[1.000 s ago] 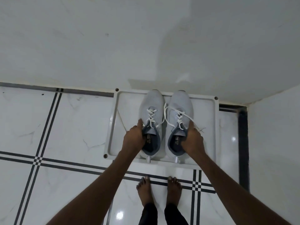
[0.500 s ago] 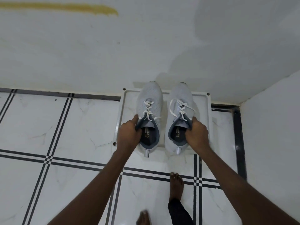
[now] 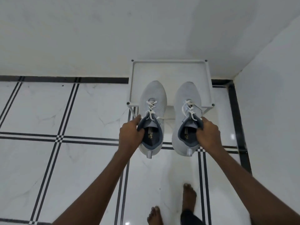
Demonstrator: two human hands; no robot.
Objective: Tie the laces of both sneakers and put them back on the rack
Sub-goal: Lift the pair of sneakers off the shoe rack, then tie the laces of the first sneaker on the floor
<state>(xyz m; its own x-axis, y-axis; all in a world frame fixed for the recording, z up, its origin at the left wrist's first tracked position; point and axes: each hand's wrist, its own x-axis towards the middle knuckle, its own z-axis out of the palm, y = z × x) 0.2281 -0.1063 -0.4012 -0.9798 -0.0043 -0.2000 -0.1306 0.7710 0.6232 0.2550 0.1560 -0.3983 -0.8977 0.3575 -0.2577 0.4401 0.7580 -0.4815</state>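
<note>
Two light grey sneakers with white laces and dark blue collars hang in the air in front of a white rack (image 3: 168, 69). My left hand (image 3: 130, 136) grips the left sneaker (image 3: 153, 104) by its collar. My right hand (image 3: 208, 135) grips the right sneaker (image 3: 186, 103) the same way. Both toes point at the wall, and their front halves overlap the rack's front edge. The laces on both look loose, with an end trailing from the left sneaker.
The rack stands in a corner, with a white wall (image 3: 113, 30) behind it and another white wall (image 3: 267, 103) on the right. White marble floor tiles (image 3: 89, 111) with black lines spread to the left. My bare feet (image 3: 189, 195) stand below the sneakers.
Both sneakers have come up off the rack's top shelf and back toward me, held by their collars. They are now farther apart, and I have stepped back from the rack.
</note>
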